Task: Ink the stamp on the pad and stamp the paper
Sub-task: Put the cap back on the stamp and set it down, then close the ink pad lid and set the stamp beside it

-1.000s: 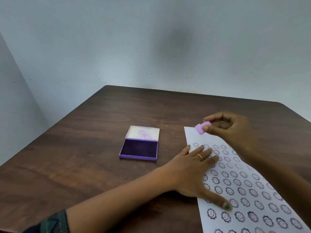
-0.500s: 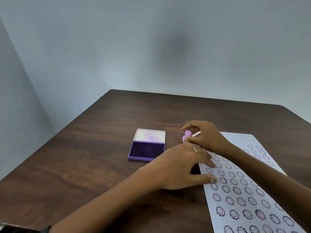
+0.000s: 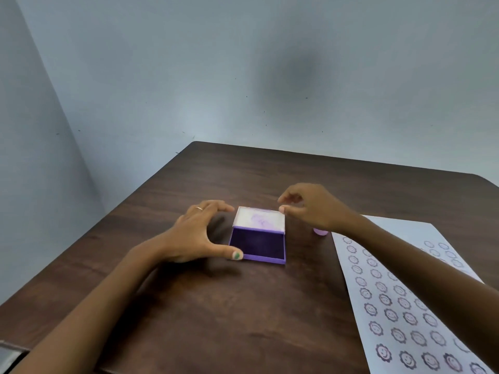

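The ink pad (image 3: 258, 245) sits open near the middle of the brown bench (image 3: 243, 314), its white lid (image 3: 259, 219) tilted back at the 12 o'clock side and the dark purple ink surface facing up. The left hand (image 3: 198, 233) hovers at the pad's 9 o'clock, spread wide and holding nothing, with the thumb tip touching the pad's near left corner and the fingers curved toward the lid's far left corner. The right hand (image 3: 310, 206) is at the lid's 2 o'clock corner, fingers loosely curled and empty, the thumb tip at the lid's edge. The pink stamp (image 3: 320, 232) stands on the bench at the pad's 3 o'clock, partly hidden under the right wrist. The paper (image 3: 399, 292), covered in rows of round smiling stamp marks, lies at 4 o'clock.
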Tool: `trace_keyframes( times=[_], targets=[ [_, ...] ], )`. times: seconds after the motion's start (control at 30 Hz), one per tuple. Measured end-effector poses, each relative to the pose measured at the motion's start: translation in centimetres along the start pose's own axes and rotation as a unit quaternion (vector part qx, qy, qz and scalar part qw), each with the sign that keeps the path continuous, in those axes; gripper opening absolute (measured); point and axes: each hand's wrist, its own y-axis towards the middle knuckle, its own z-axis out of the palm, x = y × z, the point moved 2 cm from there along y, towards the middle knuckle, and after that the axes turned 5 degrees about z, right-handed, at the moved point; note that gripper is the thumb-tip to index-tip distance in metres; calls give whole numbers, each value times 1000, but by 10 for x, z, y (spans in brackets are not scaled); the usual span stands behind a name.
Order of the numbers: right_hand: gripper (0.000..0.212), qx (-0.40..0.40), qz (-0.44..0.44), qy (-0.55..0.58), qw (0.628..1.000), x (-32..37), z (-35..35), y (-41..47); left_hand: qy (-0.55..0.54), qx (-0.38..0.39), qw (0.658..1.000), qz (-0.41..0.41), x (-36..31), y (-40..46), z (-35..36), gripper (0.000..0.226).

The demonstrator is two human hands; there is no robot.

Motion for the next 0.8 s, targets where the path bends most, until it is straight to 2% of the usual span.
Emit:
trace_keyframes(
  times=[0.07, 0.13, 0.27, 0.43, 0.63, 0.8],
  targets=[
    [21, 30, 12, -15, 999, 3, 9, 11, 20, 31, 999, -14, 6, 1, 0, 99],
    [18, 54, 24, -20, 998, 4, 15, 20, 13, 37, 999, -1, 5, 2, 2, 91],
    [4, 62, 35, -19, 997, 5, 19, 29, 5, 38, 999, 19, 6, 4, 5, 72],
    [5, 61, 38, -27, 997, 4, 23, 31, 1, 33, 999, 28, 8, 5, 5, 62],
    [4, 31, 29, -3, 999, 7, 18, 28, -8, 29, 999, 30, 7, 4, 5, 64],
    [10, -9, 5, 39, 999, 13, 4, 17, -22, 17, 1000, 11, 7, 3, 5, 83]
  ],
)
